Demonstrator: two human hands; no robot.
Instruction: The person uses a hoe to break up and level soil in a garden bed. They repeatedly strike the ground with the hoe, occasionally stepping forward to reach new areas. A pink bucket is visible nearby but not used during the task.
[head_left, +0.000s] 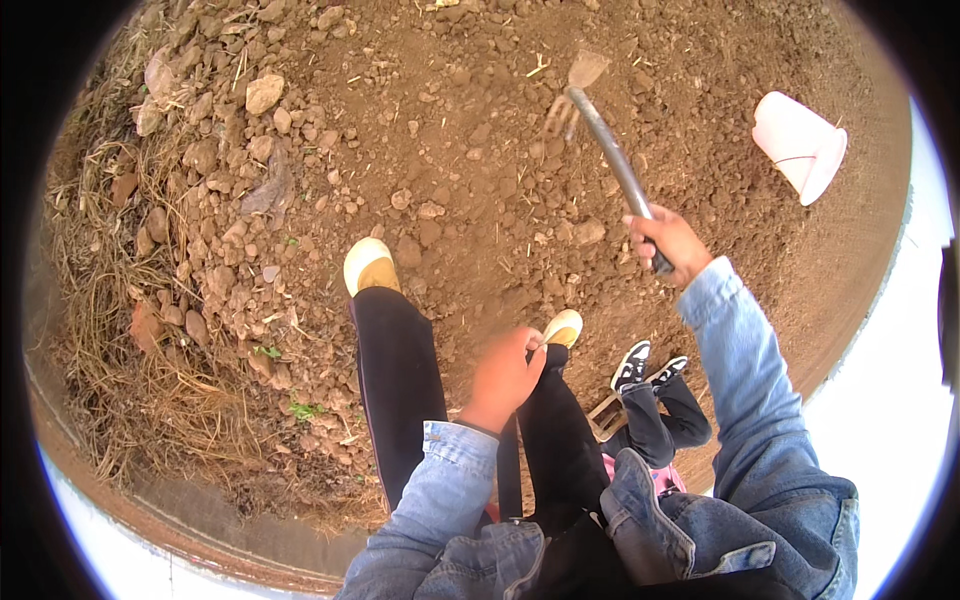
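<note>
My right hand (671, 244) grips the dark lower end of the handle of a two-sided hand hoe (611, 146). Its head has a flat blade on one side and fork tines on the other, and rests on or just above the loose brown soil (465, 120). My left hand (501, 375) is curled in front of my right trouser leg (559, 420), with thumb and forefinger close together at the knee. Whether those fingertips pinch the black cloth cannot be made out.
A pale pink bucket (799, 146) lies tipped on its side at right. Stones (265, 94) and dry straw (202, 405) cover the left side. Beside my right leg, another person's legs (652, 420) and black-and-white shoes (631, 365) show by a small wooden stool (606, 416).
</note>
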